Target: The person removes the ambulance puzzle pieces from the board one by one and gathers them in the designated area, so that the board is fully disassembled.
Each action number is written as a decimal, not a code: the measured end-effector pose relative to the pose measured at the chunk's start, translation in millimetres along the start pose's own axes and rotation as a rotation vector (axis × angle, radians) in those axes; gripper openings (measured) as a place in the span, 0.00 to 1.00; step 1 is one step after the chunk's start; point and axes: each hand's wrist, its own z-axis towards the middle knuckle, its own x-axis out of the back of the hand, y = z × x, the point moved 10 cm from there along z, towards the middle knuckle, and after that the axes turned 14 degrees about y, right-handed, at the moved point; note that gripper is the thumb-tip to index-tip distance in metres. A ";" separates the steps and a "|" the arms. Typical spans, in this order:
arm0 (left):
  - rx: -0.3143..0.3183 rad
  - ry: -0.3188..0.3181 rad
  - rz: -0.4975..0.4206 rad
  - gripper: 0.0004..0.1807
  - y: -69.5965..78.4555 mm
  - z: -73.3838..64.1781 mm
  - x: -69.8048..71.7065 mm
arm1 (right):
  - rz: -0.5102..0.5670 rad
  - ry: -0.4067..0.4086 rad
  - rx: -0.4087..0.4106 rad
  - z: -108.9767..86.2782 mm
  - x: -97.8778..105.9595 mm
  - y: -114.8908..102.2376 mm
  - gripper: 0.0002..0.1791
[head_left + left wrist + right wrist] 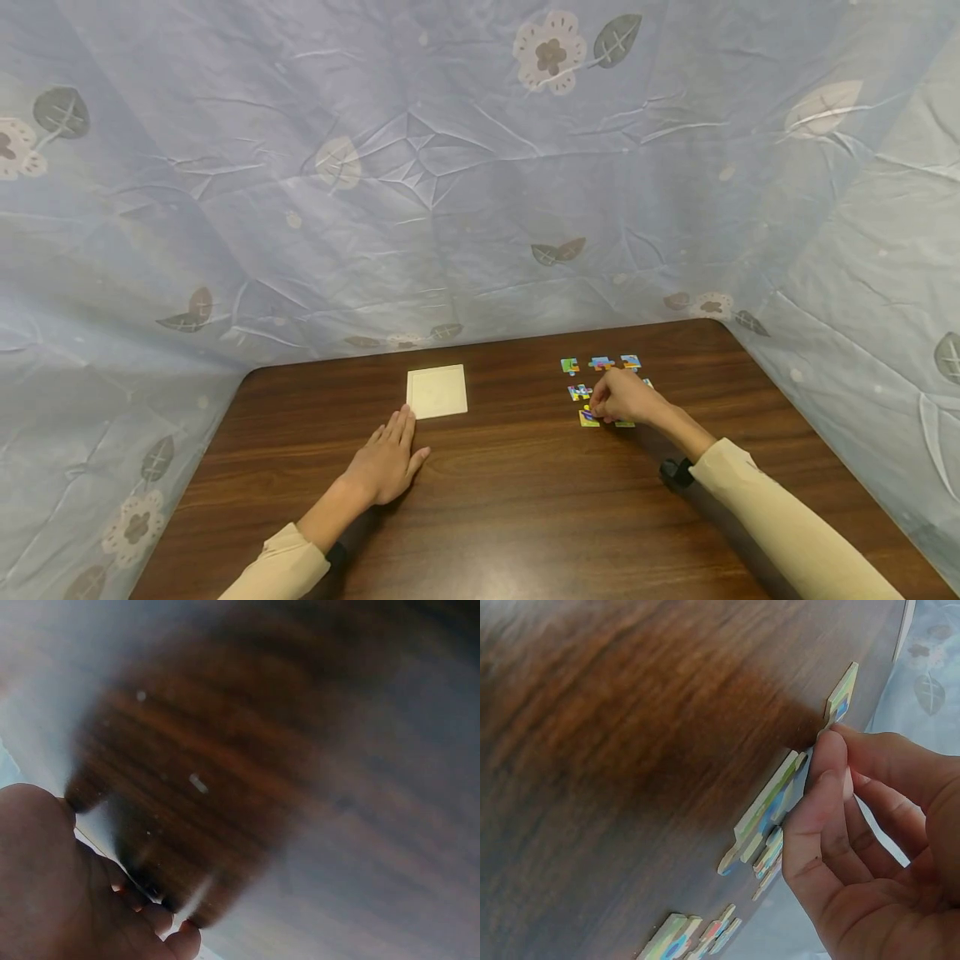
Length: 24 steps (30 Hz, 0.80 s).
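Note:
My left hand (384,463) lies flat on the table, fingers straight, the fingertips touching the near left corner of a cream square frame tray (437,392). In the left wrist view the left hand (82,892) shows at the lower left over brown wood. Over on the right, my right hand (628,397) pinches a yellow and purple jigsaw piece (588,420) between thumb and fingers. That jigsaw piece (843,694) shows at the fingertips in the right wrist view. Further jigsaw pieces lie apart around the hand, which partly hides some.
Loose jigsaw pieces, among them a green one (570,365), a blue and orange one (601,363) and another blue one (631,362), lie toward the back right of the brown table (487,500). A patterned blue-grey cloth (420,183) hangs behind and along the sides.

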 end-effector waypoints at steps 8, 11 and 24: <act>-0.002 -0.008 0.018 0.41 -2.2 0.1 4.5 | -0.030 0.016 0.065 2.7 -2.1 -9.1 0.10; 0.003 -0.007 0.013 0.41 -2.4 0.2 6.4 | -0.020 0.014 0.081 4.1 -1.1 -10.8 0.10; 0.008 -0.048 0.003 0.42 -5.9 9.0 11.3 | -0.002 0.142 0.053 4.5 62.9 -11.5 0.15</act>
